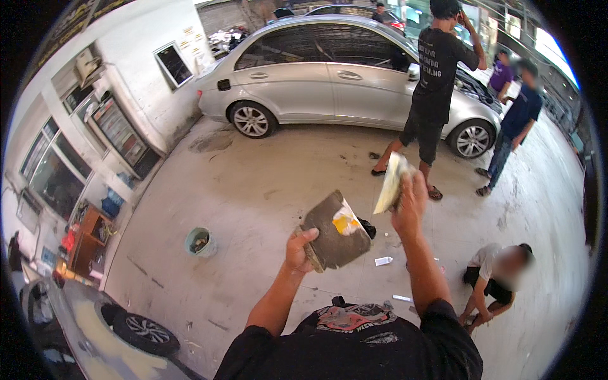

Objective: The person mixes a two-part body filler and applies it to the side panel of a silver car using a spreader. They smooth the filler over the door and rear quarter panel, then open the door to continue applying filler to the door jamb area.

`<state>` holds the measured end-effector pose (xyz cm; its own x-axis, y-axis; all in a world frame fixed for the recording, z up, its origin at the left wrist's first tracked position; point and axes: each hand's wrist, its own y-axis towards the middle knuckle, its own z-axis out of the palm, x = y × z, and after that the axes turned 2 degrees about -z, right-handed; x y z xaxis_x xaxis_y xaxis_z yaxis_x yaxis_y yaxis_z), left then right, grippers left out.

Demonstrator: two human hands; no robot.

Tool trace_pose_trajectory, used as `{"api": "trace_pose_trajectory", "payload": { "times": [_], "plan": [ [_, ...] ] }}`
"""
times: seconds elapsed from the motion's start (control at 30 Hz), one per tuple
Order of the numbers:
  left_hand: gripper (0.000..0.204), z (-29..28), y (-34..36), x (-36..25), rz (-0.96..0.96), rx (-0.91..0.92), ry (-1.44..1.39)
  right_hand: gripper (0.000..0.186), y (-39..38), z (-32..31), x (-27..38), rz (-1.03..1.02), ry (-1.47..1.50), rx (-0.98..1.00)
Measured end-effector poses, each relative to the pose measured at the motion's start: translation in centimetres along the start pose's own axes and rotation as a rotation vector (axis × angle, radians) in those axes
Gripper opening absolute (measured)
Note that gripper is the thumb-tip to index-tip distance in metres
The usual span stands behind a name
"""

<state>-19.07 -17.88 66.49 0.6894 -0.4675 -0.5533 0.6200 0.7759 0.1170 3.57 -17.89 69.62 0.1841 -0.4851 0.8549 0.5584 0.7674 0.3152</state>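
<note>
My left hand [297, 251] grips the edge of a worn grey-brown mixing board [329, 244], its thumb on the top face. On the board's right part lies a dab of orange-yellow and white paste [345, 221]. My right hand [411, 201] is closed around a flat putty spreader [390, 183] coated in pale yellow, held up to the right of the board and apart from it. The spreader's grip is mostly hidden by my fingers. A small dark thing [367, 228] shows just behind the board's right edge; I cannot make out what it is.
A silver car [329, 88] stands ahead, with several people by it. Someone crouches [497, 272] at the lower right. A bucket [200, 242] stands on the floor to the left. A grey car with filler patches [107, 329] is at the lower left. A white tube [383, 261] lies near me.
</note>
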Motion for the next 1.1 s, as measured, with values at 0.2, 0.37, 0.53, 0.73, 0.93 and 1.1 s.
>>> {"api": "trace_pose_trajectory", "payload": {
  "times": [0.2,0.37,0.53,0.73,0.93,1.1],
  "plan": [
    [0.048,0.1,-0.1,4.5,-0.213,-0.045,-0.148,0.026,-0.9,0.9,-2.4,0.245,0.015,0.414],
    [0.045,-1.3,0.2,1.9,-0.084,-0.050,-0.070,0.024,-2.5,-3.3,-1.2,0.287,-0.368,0.586],
    [0.038,-0.7,0.2,-1.4,0.161,-0.037,0.088,0.024,-2.4,-5.8,-0.3,0.167,-0.104,0.155],
    [0.038,-1.4,0.9,0.9,0.448,-0.121,0.360,0.026,-6.3,-2.2,0.8,0.297,0.309,-0.015],
    [0.050,-0.7,-0.1,3.9,0.464,-0.123,1.008,0.028,-6.8,0.0,-0.7,0.277,0.347,0.012],
    [0.048,-0.6,-0.3,2.0,0.348,0.102,1.281,0.029,-6.2,0.5,-0.5,0.204,0.348,0.068]
  ]
}}
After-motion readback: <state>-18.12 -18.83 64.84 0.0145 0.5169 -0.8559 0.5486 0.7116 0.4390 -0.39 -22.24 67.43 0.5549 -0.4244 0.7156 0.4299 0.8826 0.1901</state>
